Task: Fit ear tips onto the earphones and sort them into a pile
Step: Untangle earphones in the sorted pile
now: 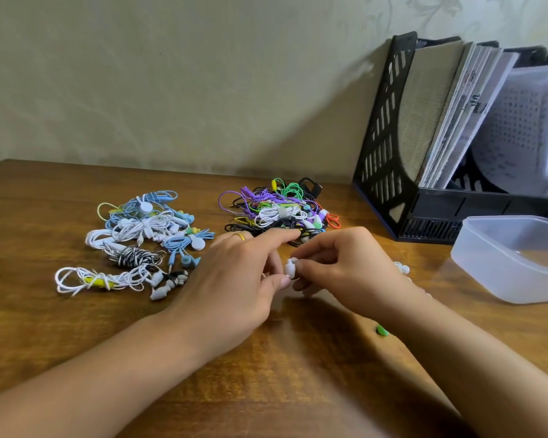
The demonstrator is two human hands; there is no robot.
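Both hands met over the middle of the wooden table (pixel 76 327), and a small white earbud (pixel 290 267) sat between them. The left hand (pixel 234 279) pinched it from the left with the thumb tip, and its pointing finger stuck out straight toward the far pile. The right hand (pixel 339 263) had its fingers curled around the bud from the other side. It looked like a soft white ear tip was being pushed on, but the bud was so small that I could not tell the tip from the hard part. The bud looked very light, so it should take almost no force to lift. The tip would likely be soft and squishy, and it could slip or pop away if squeezed too hard. The best place to hold would be the hard little body, while the other fingers stretch the tip over the end. The thin cord looked floppy and could tangle, so it should be left to hang. On the left lay a pile of earphones (pixel 146 229) with white and blue cords, which looked sorted. Behind the hands lay a messy pile of colored earphones (pixel 276 207). A few loose white tips (pixel 401 267) lay just beside the right hand, and one green tip (pixel 382 330) lay near the right arm. A clear plastic box (pixel 513 279) stood at the right.
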